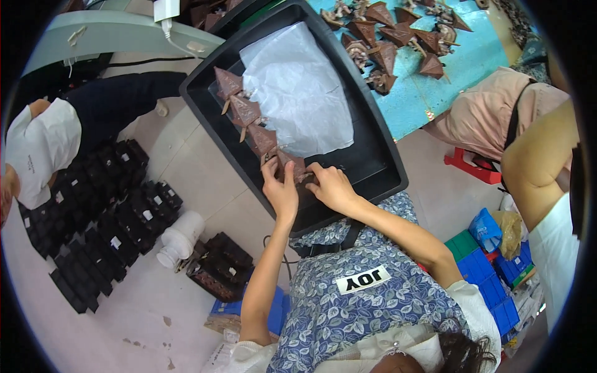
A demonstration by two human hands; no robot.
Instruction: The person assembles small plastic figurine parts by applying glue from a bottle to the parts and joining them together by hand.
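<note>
Brown pyramid-shaped pieces (245,110) line the left side of a black rectangular plastic tray (376,172), closely ranked, seemingly to save room. Left hand (282,194) grips the nearest piece (299,165) between fingers and thumb, apparently steadying it. Crumpled white paper-like sheet (301,93) lies alongside, probably padding. Right hand (336,190): fingertips bunched at that piece's right edge; pinch cannot be confirmed.

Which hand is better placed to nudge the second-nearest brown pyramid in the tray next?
Probably the left hand: it is closer to that brown pyramid. The right hand sits farther off, with the nearest pyramid in between.
</note>
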